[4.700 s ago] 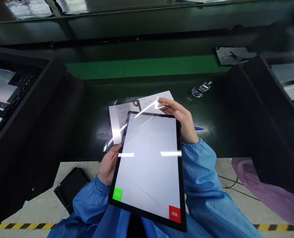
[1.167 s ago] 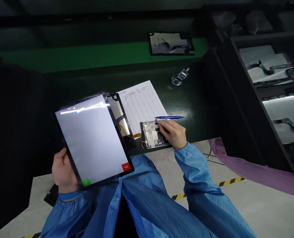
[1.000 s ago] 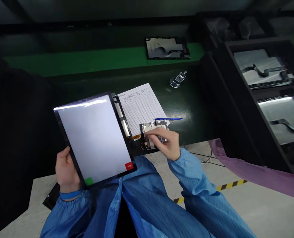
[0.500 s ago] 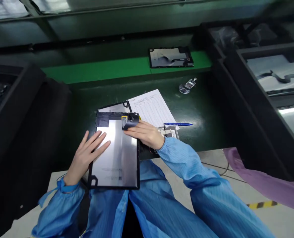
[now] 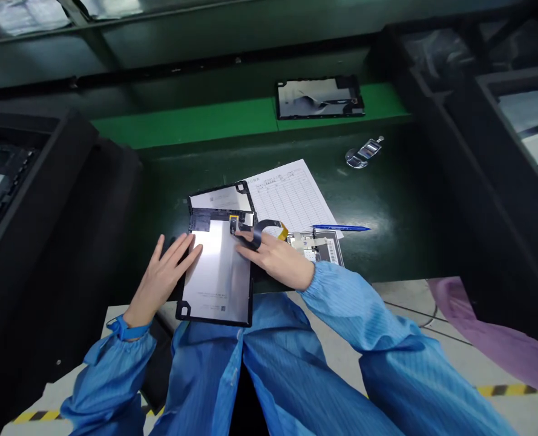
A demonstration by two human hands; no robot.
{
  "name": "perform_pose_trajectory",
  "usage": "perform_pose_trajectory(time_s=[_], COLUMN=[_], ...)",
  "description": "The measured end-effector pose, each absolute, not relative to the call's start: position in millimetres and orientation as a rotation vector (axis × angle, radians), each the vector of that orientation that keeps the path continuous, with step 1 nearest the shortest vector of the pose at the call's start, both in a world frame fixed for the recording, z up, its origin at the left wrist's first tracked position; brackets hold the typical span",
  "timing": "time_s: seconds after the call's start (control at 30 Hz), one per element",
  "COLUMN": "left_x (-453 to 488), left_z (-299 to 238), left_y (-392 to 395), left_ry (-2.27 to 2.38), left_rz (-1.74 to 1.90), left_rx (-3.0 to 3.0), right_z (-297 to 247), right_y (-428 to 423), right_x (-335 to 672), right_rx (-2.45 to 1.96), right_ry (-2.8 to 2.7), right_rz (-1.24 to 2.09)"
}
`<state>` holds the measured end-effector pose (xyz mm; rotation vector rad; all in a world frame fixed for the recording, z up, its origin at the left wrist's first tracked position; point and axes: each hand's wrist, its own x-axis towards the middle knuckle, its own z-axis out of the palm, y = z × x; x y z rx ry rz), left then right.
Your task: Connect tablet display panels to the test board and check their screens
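A tablet-sized display panel (image 5: 218,272) with a silver back and black frame lies at the table's front edge, its near end jutting past it. My left hand (image 5: 157,281) rests on the panel's left edge, fingers spread. At its upper right, my right hand (image 5: 283,260) pinches a black ribbon cable (image 5: 258,229) joined to the panel near a yellow-edged connector (image 5: 233,224). The cable arches over the fingers, and its gold-coloured end sticks out to the right. Partly covered by this panel, a second similar panel (image 5: 223,198) lies behind it.
A printed form (image 5: 291,197), a blue pen (image 5: 341,227) and a flat electronic part (image 5: 330,249) lie right of the panels. Farther back are a shiny metal object (image 5: 364,153) and another panel (image 5: 318,100) on the green strip. Black bins (image 5: 459,145) flank the table.
The ribbon cable has gone from folded beside my right fingers to arched over them, its gold end now showing. The panel's near end sits farther from my body. My left hand stays spread.
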<state>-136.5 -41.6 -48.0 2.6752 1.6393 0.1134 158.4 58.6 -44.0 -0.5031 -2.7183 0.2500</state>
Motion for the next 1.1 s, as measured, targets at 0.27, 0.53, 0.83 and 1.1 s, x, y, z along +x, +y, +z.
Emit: perform_pose_trajectory(time_s=[0.27, 0.53, 0.83, 1.1], left_x=[-73, -15, -14, -21], left_z=[-14, -16, -18, -20], left_y=[-30, -10, -14, -17], left_ry=[1.558, 1.314, 1.400, 1.507], left_rz=[0.894, 0.900, 0.858, 0.945], left_rx=[2.143, 1.796, 1.558, 1.532], right_z=[-17, -32, -31, -25], right_y=[39, 40, 38, 40], right_x=[206, 192, 181, 177], right_rx=[-0.762, -0.678, -0.723, -0.751], right_ry=[-2.095, -2.090, -2.097, -2.143], right_rz=[0.767, 1.200, 1.214, 1.165])
